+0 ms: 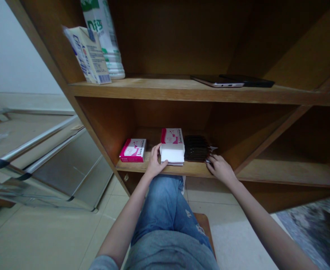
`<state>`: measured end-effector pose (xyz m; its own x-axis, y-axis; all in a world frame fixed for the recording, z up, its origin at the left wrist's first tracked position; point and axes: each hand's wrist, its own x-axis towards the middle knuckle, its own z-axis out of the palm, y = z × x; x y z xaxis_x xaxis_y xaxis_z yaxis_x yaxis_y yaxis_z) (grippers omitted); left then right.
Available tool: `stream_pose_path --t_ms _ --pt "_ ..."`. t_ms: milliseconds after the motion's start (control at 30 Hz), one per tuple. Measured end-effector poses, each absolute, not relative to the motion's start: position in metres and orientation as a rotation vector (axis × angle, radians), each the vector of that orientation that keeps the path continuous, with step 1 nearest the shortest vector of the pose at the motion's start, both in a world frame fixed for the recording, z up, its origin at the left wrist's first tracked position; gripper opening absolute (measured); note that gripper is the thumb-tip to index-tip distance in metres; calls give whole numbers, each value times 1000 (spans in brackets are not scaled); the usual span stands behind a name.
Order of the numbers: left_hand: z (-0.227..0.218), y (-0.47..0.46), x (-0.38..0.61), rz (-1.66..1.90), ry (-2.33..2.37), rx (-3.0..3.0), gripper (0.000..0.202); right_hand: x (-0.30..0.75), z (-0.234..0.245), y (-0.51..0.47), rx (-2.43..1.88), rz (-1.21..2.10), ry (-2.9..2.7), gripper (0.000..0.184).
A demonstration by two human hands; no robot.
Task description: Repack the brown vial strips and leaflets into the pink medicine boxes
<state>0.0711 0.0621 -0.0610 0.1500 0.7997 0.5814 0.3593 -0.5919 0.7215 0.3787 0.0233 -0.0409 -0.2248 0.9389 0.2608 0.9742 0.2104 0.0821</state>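
A pink-and-white medicine box (171, 135) lies on the lower shelf with its white end flap open toward me. My left hand (155, 163) holds this box by its left side, thumb at the front corner. Just right of the box is a row of glossy dark brown ampoules (196, 148), packed side by side. My right hand (220, 168) has its bent fingers at the right end of that row; the fingertips are partly hidden, with a small white bit beside them. A second pink-and-white box (133, 150), closed, sits further left on the shelf.
On the upper shelf (153, 92) stand a drink carton (93, 56) and a tall white-and-green bottle (111, 48); a phone (218, 81) lies beside a dark flat object (252, 80). A metal-framed folding piece (55, 165) stands at the left. My knees are under the lower shelf (193, 169).
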Motion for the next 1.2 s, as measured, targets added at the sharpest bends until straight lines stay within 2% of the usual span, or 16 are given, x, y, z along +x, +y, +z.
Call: stream_pose_path --t_ms 300,733,833,1000,1200 --pt "-62 63 70 1431 1108 2033 72 382 -48 34 -1775 -215 -2373 38" --pt "-61 62 70 1427 1108 2036 71 387 -47 30 -1728 -157 -2310 39" --pt "-60 61 70 1423 1123 2031 71 389 -36 28 -1701 -107 -2198 42" --pt "-59 60 71 1420 1137 2031 71 385 -7 35 -1699 -180 -1879 35" --pt "-59 61 70 1414 1137 2028 71 386 11 73 -1852 -317 -2060 49"
